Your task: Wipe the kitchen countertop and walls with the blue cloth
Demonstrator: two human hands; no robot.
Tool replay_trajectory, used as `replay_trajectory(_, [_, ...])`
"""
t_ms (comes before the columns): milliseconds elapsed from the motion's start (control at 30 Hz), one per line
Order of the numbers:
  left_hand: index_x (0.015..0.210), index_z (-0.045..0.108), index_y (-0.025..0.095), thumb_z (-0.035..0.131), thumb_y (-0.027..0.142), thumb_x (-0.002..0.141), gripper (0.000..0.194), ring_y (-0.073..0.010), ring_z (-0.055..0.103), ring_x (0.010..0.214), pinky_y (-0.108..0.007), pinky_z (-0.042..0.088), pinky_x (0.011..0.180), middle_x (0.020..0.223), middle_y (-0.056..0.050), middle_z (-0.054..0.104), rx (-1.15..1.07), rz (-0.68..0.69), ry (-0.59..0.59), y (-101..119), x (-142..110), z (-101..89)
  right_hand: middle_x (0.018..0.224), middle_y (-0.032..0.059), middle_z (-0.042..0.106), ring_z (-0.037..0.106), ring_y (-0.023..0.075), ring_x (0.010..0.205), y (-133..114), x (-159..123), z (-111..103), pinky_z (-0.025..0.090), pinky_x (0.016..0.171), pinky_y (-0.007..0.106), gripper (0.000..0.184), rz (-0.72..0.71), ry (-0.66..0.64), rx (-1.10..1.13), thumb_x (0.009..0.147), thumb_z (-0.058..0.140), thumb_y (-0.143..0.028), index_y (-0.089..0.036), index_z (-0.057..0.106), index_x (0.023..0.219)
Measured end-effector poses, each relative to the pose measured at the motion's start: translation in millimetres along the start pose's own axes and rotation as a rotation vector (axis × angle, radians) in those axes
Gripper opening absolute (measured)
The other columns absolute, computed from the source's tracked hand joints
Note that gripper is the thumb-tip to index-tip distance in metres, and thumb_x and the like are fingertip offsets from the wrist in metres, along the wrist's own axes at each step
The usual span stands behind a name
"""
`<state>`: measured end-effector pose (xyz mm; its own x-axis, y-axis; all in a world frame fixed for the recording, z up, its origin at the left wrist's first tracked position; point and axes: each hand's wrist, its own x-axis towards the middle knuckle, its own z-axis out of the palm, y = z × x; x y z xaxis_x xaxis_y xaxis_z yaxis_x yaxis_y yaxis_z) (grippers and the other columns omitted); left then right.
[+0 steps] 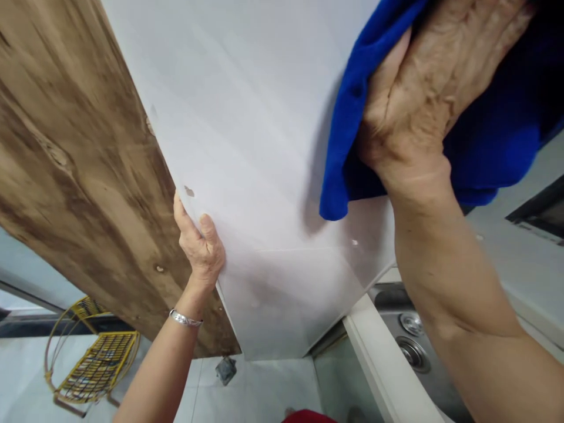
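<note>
A tall white panel (264, 147), smooth and slightly shiny, fills the middle of the head view. My left hand (200, 244) grips its left edge, thumb on the white face and fingers around the side. Just above that hand, a small brownish chip mark (189, 191) shows on the panel. At the upper right my right hand (427, 82) holds a bright blue cloth (343, 147), which drapes on both sides of the hand. Its fingertips run out of clear sight at the top. Whether the cloth touches the panel there cannot be made out.
Wood-grain boarding (88, 129) runs along the left. A yellow woven chair (99, 364) stands on the pale tiled floor at lower left, and a small dark block (226, 370) lies below the panel. A steel sink (412, 352) with a white counter edge (379, 358) sits at lower right.
</note>
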<state>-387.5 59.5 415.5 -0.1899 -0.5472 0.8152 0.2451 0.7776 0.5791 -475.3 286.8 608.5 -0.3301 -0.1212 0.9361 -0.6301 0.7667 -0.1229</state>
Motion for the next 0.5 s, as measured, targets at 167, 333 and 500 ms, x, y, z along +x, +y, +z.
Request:
replay_trajectory(167, [0.155, 0.029, 0.015, 0.036, 0.057, 0.099, 0.071, -0.0233, 0.049, 0.14, -0.035, 0.042, 0.116, 0.157, -0.015, 0.044, -0.061, -0.025, -0.032, 3, -1, -1.4, 0.157, 0.0328, 0.027, 0.021, 0.0395, 0.151, -27, -28, 8, 0.01, 0.119, 0.052, 0.079, -0.233, 0.061, -0.06, 0.098, 0.02, -0.045, 0.014, 0.026, 0.151])
replay_trajectory(333, [0.153, 0.035, 0.019, 0.032, 0.054, 0.1, 0.063, -0.0203, 0.043, 0.145, -0.034, 0.034, 0.122, 0.156, -0.011, 0.046, -0.161, -0.032, -0.005, 6, -1, -2.1, 0.16, 0.0264, 0.03, 0.018, 0.0366, 0.153, -40, -74, 30, 0.009, 0.124, 0.055, 0.067, -0.337, -0.04, 0.074, 0.1, 0.037, -0.036, 0.006, 0.032, 0.153])
replay_trajectory(500, [0.148, 0.043, 0.018, 0.026, 0.052, 0.102, 0.06, -0.0206, 0.042, 0.146, -0.037, 0.033, 0.124, 0.155, -0.011, 0.048, -0.359, -0.102, -0.044, 7, -5, -9.3, 0.156, 0.0131, 0.044, 0.034, 0.035, 0.148, -49, -142, 69, 0.021, 0.123, 0.058, 0.061, -0.299, -0.302, 0.19, 0.093, 0.045, -0.036, -0.015, 0.048, 0.15])
